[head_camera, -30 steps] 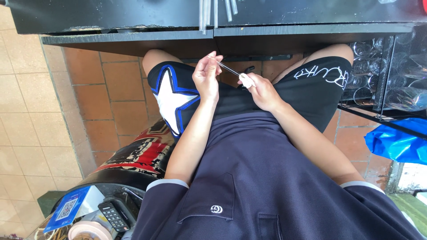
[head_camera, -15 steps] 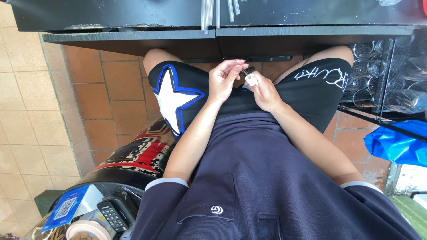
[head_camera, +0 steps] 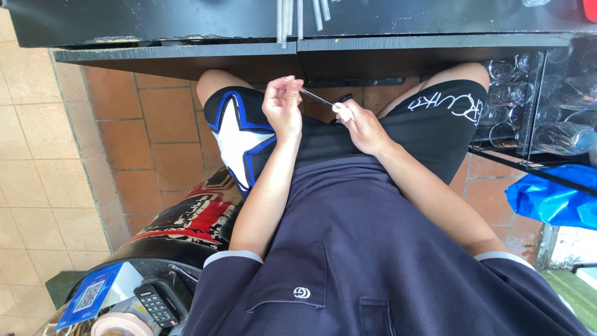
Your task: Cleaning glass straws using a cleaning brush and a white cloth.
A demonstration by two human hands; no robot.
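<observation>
I am seated, looking down at my lap in black shorts with a white star [head_camera: 239, 140]. My left hand [head_camera: 283, 107] pinches the end of a thin clear rod [head_camera: 316, 97], perhaps a straw or tube, above my thighs. My right hand [head_camera: 360, 124] holds a small white wad [head_camera: 341, 111], like a cloth or tissue, wrapped around the rod's other end. Both hands hover just under the edge of a black counter [head_camera: 186, 59].
Several clear tubes [head_camera: 292, 18] stand on the counter top. A wire rack of glasses [head_camera: 547, 106] is on the right, with a blue plastic bag [head_camera: 550, 199] below. A stool with a red and black seat [head_camera: 186, 218], a calculator [head_camera: 155, 305] and tape roll [head_camera: 121, 323] are lower left.
My hands came together half a second ago, then parted again. The left hand has pulled back to the left along the rod, while the right keeps the white wad on it.
</observation>
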